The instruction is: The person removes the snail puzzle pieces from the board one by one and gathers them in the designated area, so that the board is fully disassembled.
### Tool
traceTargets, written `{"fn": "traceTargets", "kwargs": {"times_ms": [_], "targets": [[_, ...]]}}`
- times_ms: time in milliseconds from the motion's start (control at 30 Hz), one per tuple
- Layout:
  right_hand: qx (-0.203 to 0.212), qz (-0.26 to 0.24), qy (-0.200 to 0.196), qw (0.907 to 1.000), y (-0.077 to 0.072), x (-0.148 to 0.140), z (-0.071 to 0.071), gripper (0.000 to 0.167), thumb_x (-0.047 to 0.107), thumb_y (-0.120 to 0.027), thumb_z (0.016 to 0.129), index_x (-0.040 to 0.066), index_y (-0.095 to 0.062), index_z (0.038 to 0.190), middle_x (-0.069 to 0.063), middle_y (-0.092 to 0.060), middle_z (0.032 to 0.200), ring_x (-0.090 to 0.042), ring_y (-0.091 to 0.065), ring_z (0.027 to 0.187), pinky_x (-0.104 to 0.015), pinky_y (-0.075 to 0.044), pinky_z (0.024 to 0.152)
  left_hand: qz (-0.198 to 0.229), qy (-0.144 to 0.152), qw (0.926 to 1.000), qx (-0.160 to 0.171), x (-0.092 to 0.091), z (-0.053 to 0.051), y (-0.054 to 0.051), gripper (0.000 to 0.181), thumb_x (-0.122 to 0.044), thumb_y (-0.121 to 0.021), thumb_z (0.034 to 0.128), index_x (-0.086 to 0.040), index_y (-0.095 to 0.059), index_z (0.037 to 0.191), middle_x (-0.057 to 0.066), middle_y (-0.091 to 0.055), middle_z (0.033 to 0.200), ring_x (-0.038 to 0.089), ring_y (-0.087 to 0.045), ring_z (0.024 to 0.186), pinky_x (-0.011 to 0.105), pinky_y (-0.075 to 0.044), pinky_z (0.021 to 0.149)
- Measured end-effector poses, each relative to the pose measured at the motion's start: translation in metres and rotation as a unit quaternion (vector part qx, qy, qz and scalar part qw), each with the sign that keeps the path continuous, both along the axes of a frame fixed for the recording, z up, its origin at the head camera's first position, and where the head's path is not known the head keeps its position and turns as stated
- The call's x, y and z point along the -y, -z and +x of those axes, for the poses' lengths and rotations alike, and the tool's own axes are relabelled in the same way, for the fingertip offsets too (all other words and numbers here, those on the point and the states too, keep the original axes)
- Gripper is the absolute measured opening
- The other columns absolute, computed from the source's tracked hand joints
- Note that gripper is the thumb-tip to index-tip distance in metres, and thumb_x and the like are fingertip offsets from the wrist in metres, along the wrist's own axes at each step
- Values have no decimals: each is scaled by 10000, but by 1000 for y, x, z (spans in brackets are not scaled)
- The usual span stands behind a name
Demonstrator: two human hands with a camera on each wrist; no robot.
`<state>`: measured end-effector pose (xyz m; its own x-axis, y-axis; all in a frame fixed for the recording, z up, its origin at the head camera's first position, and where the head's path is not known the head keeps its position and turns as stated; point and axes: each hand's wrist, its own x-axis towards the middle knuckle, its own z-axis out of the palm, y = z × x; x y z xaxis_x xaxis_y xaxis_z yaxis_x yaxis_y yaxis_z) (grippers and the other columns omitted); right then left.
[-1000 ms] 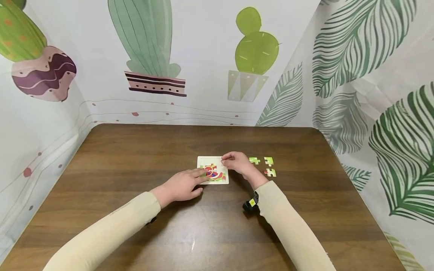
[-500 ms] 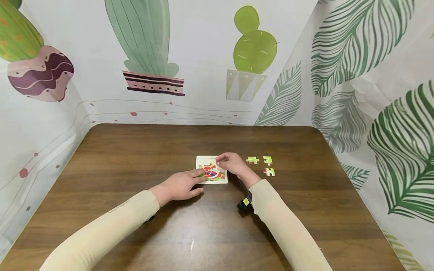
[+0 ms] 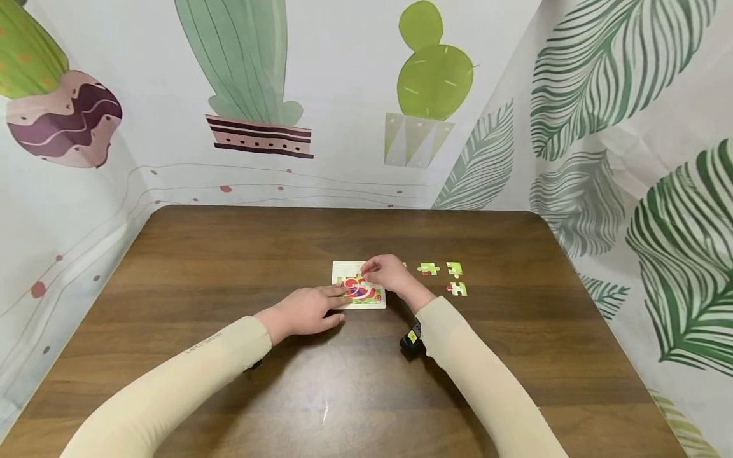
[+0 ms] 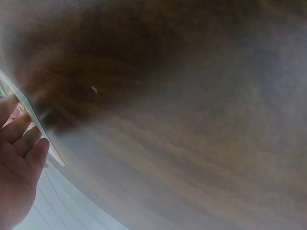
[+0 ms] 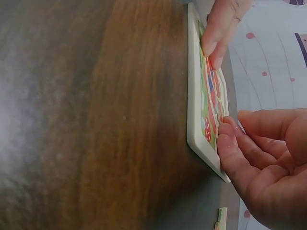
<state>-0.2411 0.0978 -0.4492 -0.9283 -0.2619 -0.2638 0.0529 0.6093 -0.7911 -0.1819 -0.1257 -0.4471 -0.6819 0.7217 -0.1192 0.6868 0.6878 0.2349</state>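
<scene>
A small jigsaw board with a pale raised frame lies on the table, its picture of red, green and blue pieces partly filled in. My left hand rests on its left side, straight fingers across the picture. Over the board's upper right, my right hand pinches a puzzle piece at its fingertips; the piece is mostly hidden by them. In the right wrist view, the fingertips of that hand touch the picture, near a red-spotted mushroom. The left wrist view shows the left fingers lying over the frame's edge.
To the right of the board lie loose green puzzle pieces: one, a corner one and one with a red tab. Another peeks out behind the right hand. The brown wooden table meets a cactus-print backdrop.
My right hand has moved left, from the board's right edge to over the picture. A piece behind it now shows slightly. The left hand stays on the board.
</scene>
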Motion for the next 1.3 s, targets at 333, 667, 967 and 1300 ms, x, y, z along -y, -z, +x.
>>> {"fn": "traceTargets", "kwargs": {"times_ms": [333, 667, 967, 1300], "targets": [[23, 1, 78, 10000, -4, 3, 0, 181, 16, -674, 906, -35, -735, 1068, -176, -757, 1058, -150, -647, 867, -199, -517, 737, -133, 4, 9999, -99, -4, -1, -2, 458, -252, -546, 1001, -104, -617, 1428, 119, -569, 1523, 273, -550, 1422, 457, -507, 1111], [-66, -28, 223, 9997, -1, 5, -2, 156, -6, -681, 899, -36, -737, 1041, -162, -747, 1016, -166, -649, 868, -198, -507, 739, -9, -25, 9998, -201, -5, -1, -1, 451, -211, -536, 976, -86, -643, 1396, 143, -586, 1500, 284, -572, 1400, 451, -501, 1117], [-54, -79, 261, 9996, 0, 5, -4, 143, -5, -676, 907, -28, -735, 1036, -135, -738, 971, -147, -628, 836, -195, -471, 728, -15, -65, 9999, -136, -5, 0, -2, 455, -213, -534, 974, -90, -642, 1399, 131, -580, 1509, 285, -566, 1406, 455, -494, 1124], [1, -207, 172, 9996, -1, 5, -4, 146, 0, -685, 896, -34, -732, 1030, -128, -744, 939, -138, -623, 815, -192, -459, 723, -74, -103, 9998, -122, -5, 1, -1, 461, -214, -533, 973, -92, -636, 1406, 129, -575, 1514, 285, -564, 1407, 456, -497, 1121]]}}
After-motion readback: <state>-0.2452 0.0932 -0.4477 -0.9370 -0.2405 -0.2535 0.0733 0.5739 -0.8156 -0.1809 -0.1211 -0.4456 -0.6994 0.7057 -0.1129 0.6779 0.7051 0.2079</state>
